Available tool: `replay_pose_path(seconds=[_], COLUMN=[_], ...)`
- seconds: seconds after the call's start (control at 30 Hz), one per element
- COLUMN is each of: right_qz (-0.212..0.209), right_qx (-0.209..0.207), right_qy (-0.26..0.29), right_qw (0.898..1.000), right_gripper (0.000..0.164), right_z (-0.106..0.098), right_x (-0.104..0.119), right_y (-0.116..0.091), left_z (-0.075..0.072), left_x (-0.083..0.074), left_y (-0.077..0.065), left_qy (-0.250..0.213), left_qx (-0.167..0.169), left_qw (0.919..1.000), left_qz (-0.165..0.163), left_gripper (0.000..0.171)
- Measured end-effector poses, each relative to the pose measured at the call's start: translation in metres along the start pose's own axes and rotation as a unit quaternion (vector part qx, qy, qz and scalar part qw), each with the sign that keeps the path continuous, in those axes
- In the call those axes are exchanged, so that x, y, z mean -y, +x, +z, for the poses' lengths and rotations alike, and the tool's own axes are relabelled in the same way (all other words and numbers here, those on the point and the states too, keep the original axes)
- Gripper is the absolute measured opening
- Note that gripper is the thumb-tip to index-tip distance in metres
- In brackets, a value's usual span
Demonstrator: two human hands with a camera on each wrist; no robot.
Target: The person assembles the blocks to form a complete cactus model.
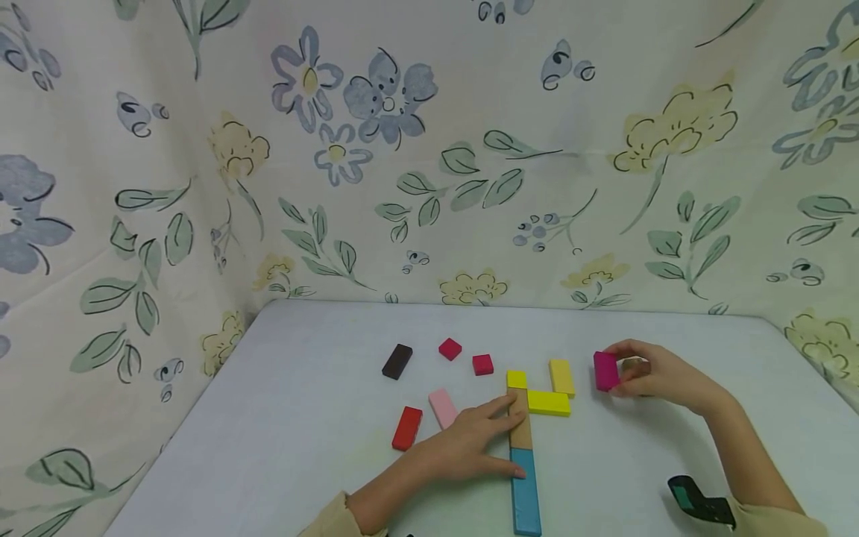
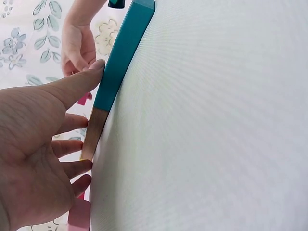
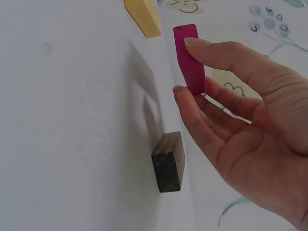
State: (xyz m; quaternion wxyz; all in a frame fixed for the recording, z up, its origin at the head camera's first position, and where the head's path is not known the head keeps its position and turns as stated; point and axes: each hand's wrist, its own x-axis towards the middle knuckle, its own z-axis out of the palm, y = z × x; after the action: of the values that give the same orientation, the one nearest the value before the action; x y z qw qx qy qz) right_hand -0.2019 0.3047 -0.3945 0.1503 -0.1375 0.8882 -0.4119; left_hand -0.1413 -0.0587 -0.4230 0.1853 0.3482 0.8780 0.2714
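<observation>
My right hand (image 1: 664, 377) pinches a magenta block (image 1: 605, 371) between thumb and fingers, holding it above the table; the right wrist view shows the gap beneath it. My left hand (image 1: 463, 446) rests with spread fingers along a row of blocks. Its fingertips touch the tan block (image 1: 520, 432), and its thumb lies on the long blue block (image 1: 526, 500). A small yellow block (image 1: 516, 378) tops the row. From its right side extends a bright yellow block (image 1: 549, 403), with a pale yellow block (image 1: 562, 377) standing off its far side.
Left of the row lie two small red blocks (image 1: 450, 349), a dark brown block (image 1: 397, 361), a red block (image 1: 407, 428) and a pink block (image 1: 442, 407) partly behind my left hand. A dark wooden block (image 3: 168, 161) sits under my right hand. Flowered cloth (image 1: 416, 164) surrounds the white table.
</observation>
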Motion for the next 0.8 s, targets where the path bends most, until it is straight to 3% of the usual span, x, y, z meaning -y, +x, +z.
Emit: replay_pose_path(seconds=[0.2,0.6,0.8], right_qz=[0.008,0.004,0.005], right_qx=[0.004,-0.032,-0.026], right_qy=[0.025,0.022,0.049], right_qw=[1.000,0.999,0.998], right_gripper=[0.066,0.071,0.070], right_z=[0.004,0.012,0.014], right_x=[0.004,0.013,0.014], right_y=[0.011,0.034,0.045], left_z=[0.000,-0.001,-0.001], left_x=[0.000,-0.001,-0.001], left_y=[0.000,0.000,0.000], left_qy=[0.000,-0.014,-0.011], left_qx=[0.002,0.001,0.003], left_qw=[1.0000,0.9998,0.9998], left_qz=[-0.003,-0.012,-0.015], left_gripper=[0.082,0.081,0.081])
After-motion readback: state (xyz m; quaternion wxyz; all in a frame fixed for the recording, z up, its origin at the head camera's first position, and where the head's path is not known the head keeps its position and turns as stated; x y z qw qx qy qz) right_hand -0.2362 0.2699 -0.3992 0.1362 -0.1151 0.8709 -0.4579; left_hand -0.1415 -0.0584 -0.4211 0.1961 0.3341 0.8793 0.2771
